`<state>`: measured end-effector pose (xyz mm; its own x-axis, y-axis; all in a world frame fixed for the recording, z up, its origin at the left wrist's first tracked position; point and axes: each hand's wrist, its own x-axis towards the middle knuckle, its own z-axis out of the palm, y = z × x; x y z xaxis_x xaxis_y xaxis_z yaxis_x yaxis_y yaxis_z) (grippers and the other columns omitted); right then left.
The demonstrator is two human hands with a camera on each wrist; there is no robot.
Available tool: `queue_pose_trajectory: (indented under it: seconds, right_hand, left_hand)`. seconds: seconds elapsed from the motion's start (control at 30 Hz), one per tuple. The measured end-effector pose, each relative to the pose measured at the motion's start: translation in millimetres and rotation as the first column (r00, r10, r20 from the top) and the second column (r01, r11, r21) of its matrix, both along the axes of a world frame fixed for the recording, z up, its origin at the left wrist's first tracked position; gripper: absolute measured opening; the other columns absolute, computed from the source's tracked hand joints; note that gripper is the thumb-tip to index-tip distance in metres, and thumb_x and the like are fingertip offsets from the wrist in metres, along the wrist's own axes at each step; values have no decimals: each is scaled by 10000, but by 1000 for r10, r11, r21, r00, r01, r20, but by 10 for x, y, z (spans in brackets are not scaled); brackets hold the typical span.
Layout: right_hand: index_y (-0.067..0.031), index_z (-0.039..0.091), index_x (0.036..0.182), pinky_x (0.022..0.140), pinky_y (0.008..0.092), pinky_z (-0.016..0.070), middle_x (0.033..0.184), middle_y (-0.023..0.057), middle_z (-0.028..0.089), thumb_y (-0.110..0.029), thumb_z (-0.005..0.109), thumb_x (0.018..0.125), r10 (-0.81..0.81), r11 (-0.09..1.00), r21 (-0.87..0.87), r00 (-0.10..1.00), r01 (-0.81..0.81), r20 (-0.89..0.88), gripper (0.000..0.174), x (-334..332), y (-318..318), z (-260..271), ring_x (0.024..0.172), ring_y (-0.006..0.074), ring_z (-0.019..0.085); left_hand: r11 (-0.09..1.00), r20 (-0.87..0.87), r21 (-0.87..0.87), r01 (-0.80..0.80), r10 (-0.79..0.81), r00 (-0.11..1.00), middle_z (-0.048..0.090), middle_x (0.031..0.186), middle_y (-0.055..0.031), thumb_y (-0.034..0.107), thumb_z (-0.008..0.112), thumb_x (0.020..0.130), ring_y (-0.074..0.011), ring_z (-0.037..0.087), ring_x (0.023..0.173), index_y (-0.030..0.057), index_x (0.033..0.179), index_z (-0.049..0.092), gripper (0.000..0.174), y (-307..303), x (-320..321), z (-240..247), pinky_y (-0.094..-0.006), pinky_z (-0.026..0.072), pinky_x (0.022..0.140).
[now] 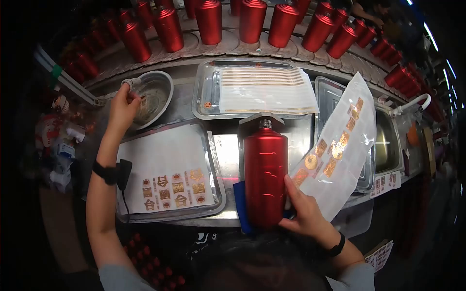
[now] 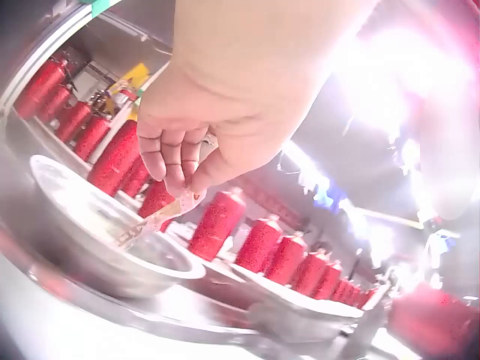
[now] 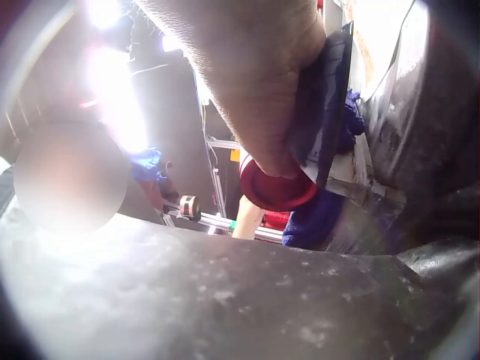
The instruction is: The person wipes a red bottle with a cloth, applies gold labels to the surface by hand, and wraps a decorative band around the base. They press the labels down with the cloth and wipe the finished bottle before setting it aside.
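Observation:
My left hand [image 1: 122, 107] is over a round metal bowl [image 1: 168, 99] at the upper left. Its thumb and fingertips pinch a narrow patterned strip [image 2: 150, 224], which hangs over the bowl [image 2: 112, 266] in the left wrist view. A red metallic bottle [image 1: 265, 179] with a bare threaded neck lies in front of me, neck pointing away. My right hand [image 1: 308, 213] grips its lower right side, thumb along the body; the other fingers are mostly hidden. The bottle's round red base [image 3: 274, 191] shows below that hand in the right wrist view.
A tray [image 1: 221, 191] at left bears a sheet of gold and red decals [image 1: 177, 191]. A back tray [image 1: 204, 87] holds gold-striped sheets [image 1: 264, 92]. A translucent decal sheet [image 1: 347, 160] lies right. Blue cloth [image 1: 241, 206] is by the bottle. Red bottles [image 1: 208, 22] line a conveyor behind.

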<state>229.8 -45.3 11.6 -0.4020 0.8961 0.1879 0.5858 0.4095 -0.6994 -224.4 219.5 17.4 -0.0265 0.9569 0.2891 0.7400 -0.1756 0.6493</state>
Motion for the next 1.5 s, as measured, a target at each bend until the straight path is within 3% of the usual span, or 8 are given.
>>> queue_pose_trajectory:
  seconds: [0.17,0.33,0.5,0.53,0.6,0.7,0.87,1.5]
  right_hand:
    - [-12,203,1545,609,374,503,1069,213,627,-113,793,668,10,999,-39,998,-13,-55,1062,23,13,-23,720,318,636]
    - [-10,192,1546,616,373,504,1143,218,633,-100,775,682,-8,991,-133,999,4,-31,1046,41,-24,39,727,320,640]
    - [-45,176,1561,598,349,481,946,170,638,-107,763,715,-12,1000,-30,995,9,-95,1031,34,2,28,660,274,607]
    - [-59,201,1559,590,329,464,898,145,613,-117,760,727,-29,985,-174,992,8,-120,1004,49,3,102,642,241,580]
    - [-86,253,1555,572,287,431,802,95,563,-136,756,751,-73,894,-448,984,-7,-161,950,108,7,307,606,176,526]
    - [-109,355,1523,570,234,380,770,38,508,-169,757,771,-111,905,-424,952,-21,-284,855,211,84,294,601,104,443]
    - [-57,508,1383,548,213,377,880,8,494,-261,817,757,-382,898,-369,841,239,-384,728,-34,301,294,652,62,425]
    - [-57,395,1385,551,136,358,850,-35,471,-148,677,931,-461,827,-561,600,25,-654,542,-119,503,92,635,-27,448]
  left_hand:
    - [976,195,-21,218,-210,958,578,891,9,-31,601,858,-73,562,870,-14,1306,553,451,-1147,857,761,-241,457,845]
    - [874,453,-116,472,-377,808,631,1100,-57,-20,699,823,-96,585,900,-44,1281,556,480,-1817,1472,1098,-251,455,873]
    - [724,742,-182,666,-343,576,607,908,-19,-16,628,870,-79,574,853,-8,1315,539,453,-1862,2048,1179,-245,455,824]
    - [731,713,-84,677,-431,554,620,907,-37,9,624,879,-81,581,861,-6,1292,547,420,-1779,2137,1000,-260,466,822]
    - [750,645,-75,657,-466,606,616,927,-20,9,634,880,-81,575,869,-4,1278,551,406,-1622,2313,784,-258,470,819]
    - [792,564,-62,607,-474,676,617,942,-8,16,639,884,-83,571,872,-4,1241,561,366,-1513,2412,609,-260,466,821]
    - [838,572,-108,535,-388,723,623,946,-10,19,636,887,-89,572,883,1,1200,572,320,-1512,2503,592,-265,460,831]
    - [877,618,-52,477,-347,705,611,960,-13,0,647,884,-70,527,839,1,1220,560,347,-1502,2554,441,-233,445,771]
